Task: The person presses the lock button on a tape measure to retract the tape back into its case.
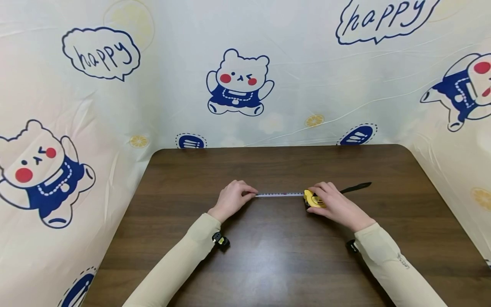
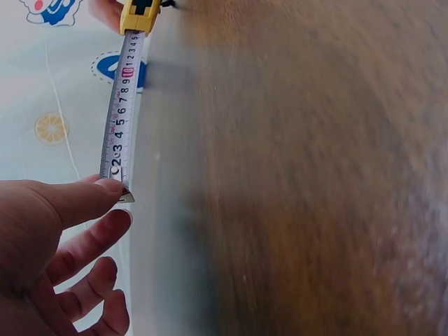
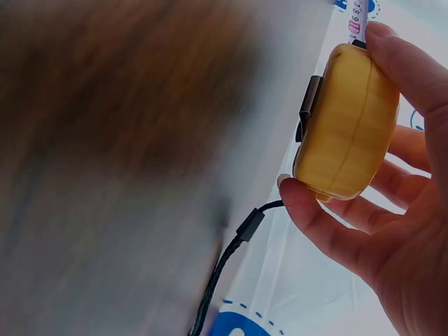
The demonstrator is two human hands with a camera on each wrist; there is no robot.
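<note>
A yellow and black tape measure (image 1: 315, 199) is gripped by my right hand (image 1: 337, 207) right of the table's middle. From its case a white blade (image 1: 280, 195) runs out to the left, printed with numbers that pass 10 in the left wrist view. My left hand (image 1: 235, 199) pinches the metal-tipped end of the blade (image 2: 120, 119) between thumb and index finger, the other fingers loosely bent. In the right wrist view, thumb and fingers wrap the yellow case (image 3: 350, 122), which has a dark belt clip (image 3: 309, 105). A black wrist strap (image 1: 356, 187) trails off to the right.
Both hands work above a dark brown wooden table (image 1: 268, 256) with rounded far corners. Behind and beside it hangs a pale curtain (image 1: 299, 64) printed with bears, lemon slices and "happy" bubbles. Dark devices (image 1: 220, 240) are worn at both wrists.
</note>
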